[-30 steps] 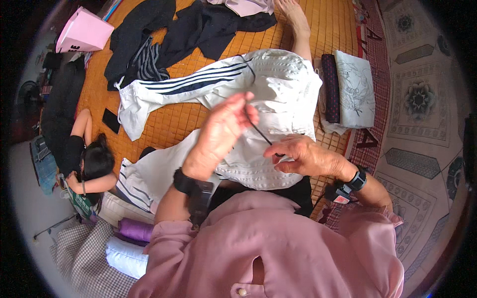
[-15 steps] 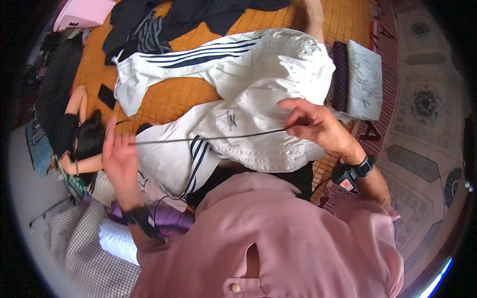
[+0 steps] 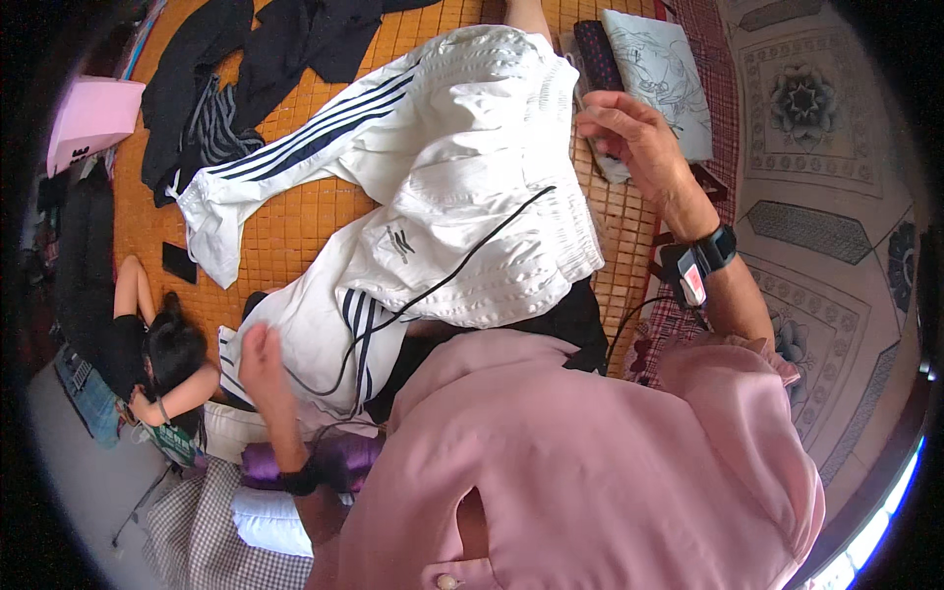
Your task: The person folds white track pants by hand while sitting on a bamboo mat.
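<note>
A black cord (image 3: 460, 267) lies diagonally over white striped trousers (image 3: 472, 157) as I sit over them with my two hands spread wide apart. Its long axis climbs from lower left, near my left hand (image 3: 264, 369), to a loose tip on the upper right of the cloth, short of the waistband (image 3: 568, 177). That tip sits below and to the left of my right hand (image 3: 639, 147), the nearer of the two to it; the cord's lower loop bends round toward my left hand, the nearer one there.

My left fingers are blurred, and I cannot tell how far they are closed or whether they grip the cord. My right fingers are half curled and partly open, just outside the waistband, with nothing I can make out between them.

The gathered waistband runs roughly up and down at the right, the legs trailing left across an orange mat (image 3: 305, 211). A strip of mat shows beyond the lower waistband; higher up, folded cloth (image 3: 661, 79) and a dark roll (image 3: 597, 59) crowd my right hand. Bare mat between the trouser legs gives room toward the left.
</note>
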A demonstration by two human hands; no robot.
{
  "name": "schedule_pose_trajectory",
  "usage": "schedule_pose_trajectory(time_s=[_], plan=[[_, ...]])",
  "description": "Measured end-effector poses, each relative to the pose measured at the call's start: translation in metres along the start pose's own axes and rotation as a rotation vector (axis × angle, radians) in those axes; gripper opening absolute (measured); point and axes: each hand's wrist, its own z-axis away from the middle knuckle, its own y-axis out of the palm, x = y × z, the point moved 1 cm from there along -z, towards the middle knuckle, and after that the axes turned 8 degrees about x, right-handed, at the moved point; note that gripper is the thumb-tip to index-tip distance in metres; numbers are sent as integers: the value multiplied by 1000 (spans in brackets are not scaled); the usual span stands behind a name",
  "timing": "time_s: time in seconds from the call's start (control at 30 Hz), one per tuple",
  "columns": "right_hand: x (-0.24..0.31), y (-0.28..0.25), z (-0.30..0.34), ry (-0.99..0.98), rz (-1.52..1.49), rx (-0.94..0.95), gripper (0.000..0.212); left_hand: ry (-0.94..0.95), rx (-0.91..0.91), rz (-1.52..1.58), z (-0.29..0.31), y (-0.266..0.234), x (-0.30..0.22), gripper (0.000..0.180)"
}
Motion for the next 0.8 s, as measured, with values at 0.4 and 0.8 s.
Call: schedule_pose_trajectory(time_s=[0.4, 0.8], plan=[[-49, -2, -50, 168, -495, 77, 24, 1101, 679, -248, 17, 138, -208, 71], [-29, -10, -67, 2, -496, 166, 22, 946, 611, 133, -7, 139, -201, 34]])
